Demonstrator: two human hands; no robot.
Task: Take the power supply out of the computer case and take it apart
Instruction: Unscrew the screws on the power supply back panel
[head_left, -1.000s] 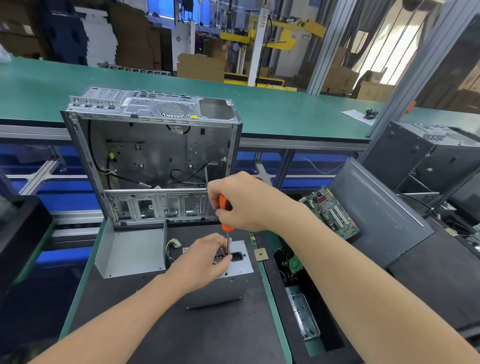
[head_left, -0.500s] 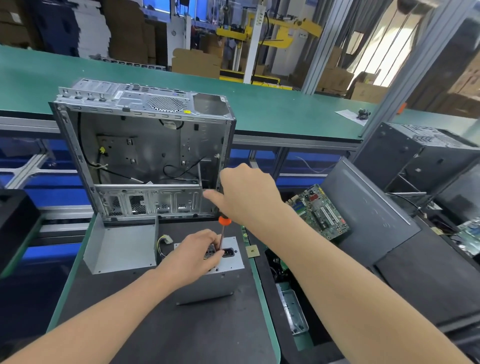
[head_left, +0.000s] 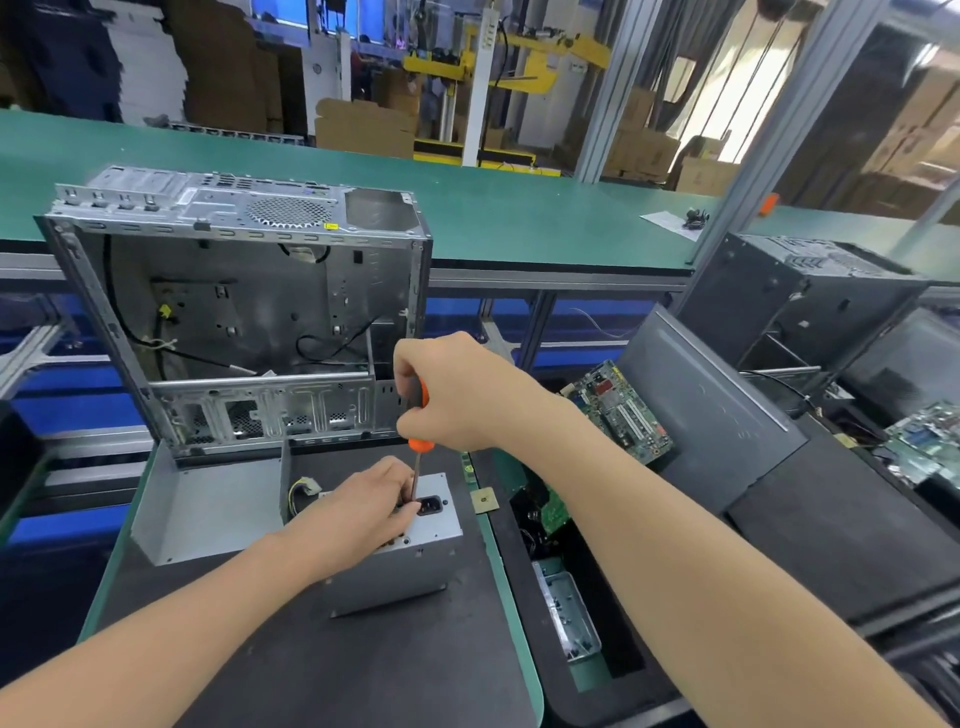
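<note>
Black-matted table (head_left: 311, 675) is carrying the power supply (head_left: 405, 571), a plain grey metal box sitting just in front of the opened computer case (head_left: 234, 312), black mains socket facing up. Your right grip (head_left: 457, 395) is clasping the orange-handled screwdriver (head_left: 423, 397) upright; your left grip (head_left: 358, 512) is pinching its shaft at the box top.

Screwdriver (head_left: 415, 446): tip hidden behind left hand (head_left: 363, 506), handle mostly inside right hand (head_left: 457, 395). Power supply (head_left: 395, 577): top partly under left hand.
</note>
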